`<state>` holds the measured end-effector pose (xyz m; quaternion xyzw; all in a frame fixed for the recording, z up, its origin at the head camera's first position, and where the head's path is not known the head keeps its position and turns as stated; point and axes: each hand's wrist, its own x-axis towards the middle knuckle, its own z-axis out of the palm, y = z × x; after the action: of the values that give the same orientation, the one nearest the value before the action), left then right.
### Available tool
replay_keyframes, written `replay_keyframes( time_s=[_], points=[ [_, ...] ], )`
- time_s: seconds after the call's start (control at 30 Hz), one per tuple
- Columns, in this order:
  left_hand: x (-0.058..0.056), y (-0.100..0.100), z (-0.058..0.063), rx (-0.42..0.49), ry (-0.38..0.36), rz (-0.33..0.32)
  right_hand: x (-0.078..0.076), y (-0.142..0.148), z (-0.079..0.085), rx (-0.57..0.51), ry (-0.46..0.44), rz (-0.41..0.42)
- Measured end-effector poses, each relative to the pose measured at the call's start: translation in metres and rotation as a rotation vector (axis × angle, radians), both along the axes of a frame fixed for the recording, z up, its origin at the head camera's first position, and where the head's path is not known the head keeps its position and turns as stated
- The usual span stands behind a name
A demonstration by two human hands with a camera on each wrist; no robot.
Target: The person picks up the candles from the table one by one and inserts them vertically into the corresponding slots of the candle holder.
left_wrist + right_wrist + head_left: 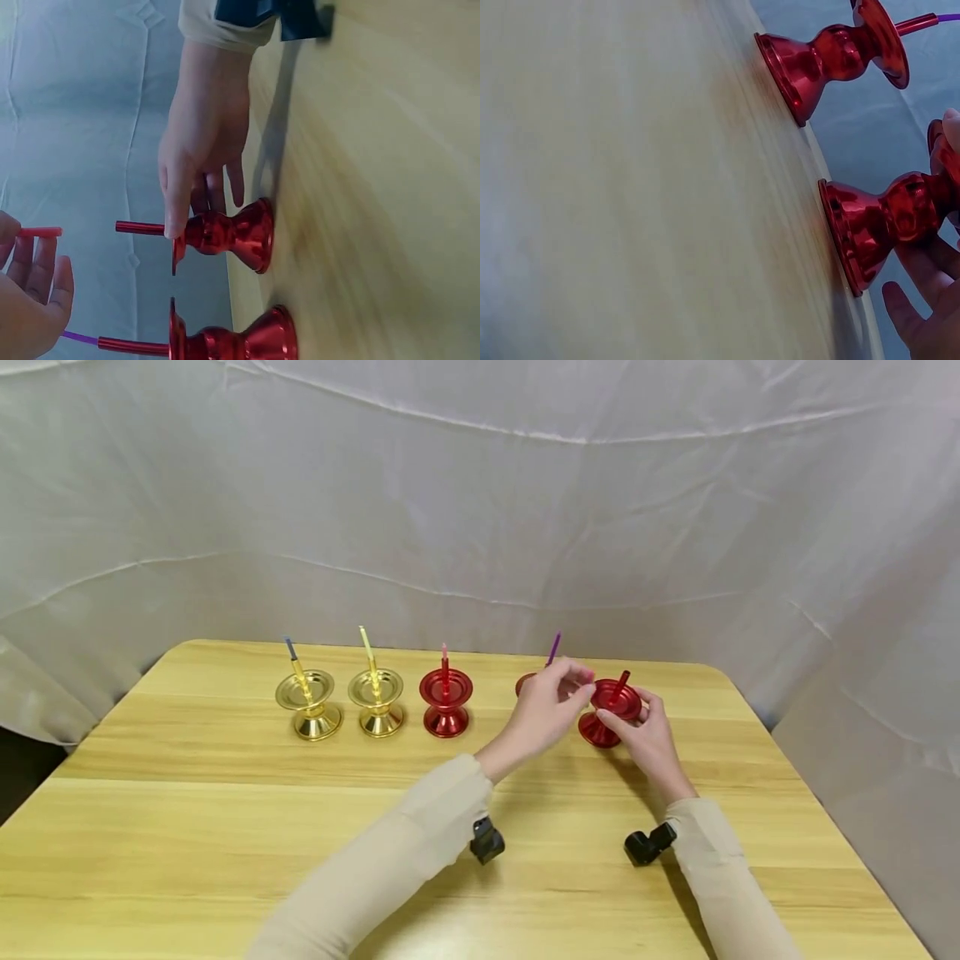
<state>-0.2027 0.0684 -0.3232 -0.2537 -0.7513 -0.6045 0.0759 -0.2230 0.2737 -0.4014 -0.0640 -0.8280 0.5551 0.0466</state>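
My left hand (542, 706) pinches a short pinkish-red candle (43, 232), raised just left of the rightmost red candle holder (600, 728). In the left wrist view the candle lies level with that holder's empty tube (139, 227), with a gap between them. My right hand (654, 743) grips the same holder by its dish, thumb on the rim and fingers behind; its base stands on the table in the right wrist view. Beside it, another red candle holder (247, 341) carries a purple candle (553, 648); my left hand hides much of it in the head view.
Further left stand a red candle holder (446, 720) with a pink candle, a gold candle holder (381, 720) with a pale yellow candle, and another gold candle holder (317, 723) with a blue candle. A pale cloth (480, 510) hangs behind the wooden table (225, 827).
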Motion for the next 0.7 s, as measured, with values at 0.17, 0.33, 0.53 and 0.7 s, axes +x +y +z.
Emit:
replay_keyframes(
  time_s=[0.17, 0.33, 0.53, 0.7],
  points=[
    [-0.018, 0.017, 0.01, 0.03, -0.021, 0.039, 0.001, 0.0, 0.002, 0.001, 0.001, -0.003],
    [-0.032, 0.036, 0.017, 0.064, -0.007, 0.051, 0.002, 0.001, 0.004, 0.015, -0.011, 0.001],
    [-0.043, 0.056, 0.019, 0.042, -0.03, 0.023, 0.002, 0.003, 0.005, 0.04, -0.037, -0.003],
    [-0.052, 0.065, 0.014, 0.016, -0.043, 0.053, 0.0, 0.002, 0.006, 0.036, -0.041, 0.01]
  ],
)
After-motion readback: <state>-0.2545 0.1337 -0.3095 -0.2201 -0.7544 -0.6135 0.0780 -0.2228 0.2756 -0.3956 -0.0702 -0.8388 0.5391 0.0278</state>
